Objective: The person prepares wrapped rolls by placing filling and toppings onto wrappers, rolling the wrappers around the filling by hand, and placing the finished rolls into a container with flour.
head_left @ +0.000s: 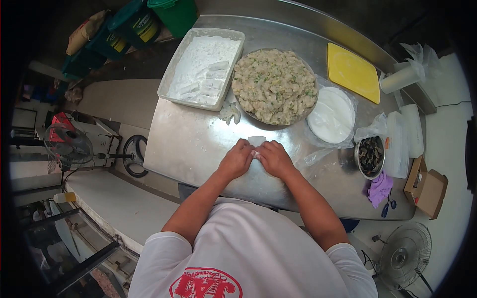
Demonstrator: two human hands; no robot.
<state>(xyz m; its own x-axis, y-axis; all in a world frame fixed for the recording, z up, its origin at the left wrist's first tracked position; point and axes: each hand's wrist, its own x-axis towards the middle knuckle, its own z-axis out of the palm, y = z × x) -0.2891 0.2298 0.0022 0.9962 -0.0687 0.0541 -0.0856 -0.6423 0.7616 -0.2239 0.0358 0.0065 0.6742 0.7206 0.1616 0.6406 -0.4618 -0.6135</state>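
At the centre of the frame, one wrapper (pixel 257 140) is on the bench (pixel 184 141), between the hands and seemingly part-rolled: its far end lies flat, and the near part is bunched under the fingers. The grip of the left hand (pixel 235 160) and that of the right hand (pixel 274 159) are both closed on that near part, fingertips almost meeting; whether any filling is inside is hidden.

As for what is done, several white-dusted rolls (pixel 214 79) lie side by side on the powder (pixel 206 48) in the tray (pixel 198 104), upper left of centre. The powder covers much of the tray, so the batch looks to be in its early part.

Plenty seems left: the filling (pixel 275 83) is heaped across its wide bowl at upper centre, and a round stack of wrappers (pixel 331 114) sits just right of it on plastic. A small clump (pixel 229 112) lies on the bench beside the tray.
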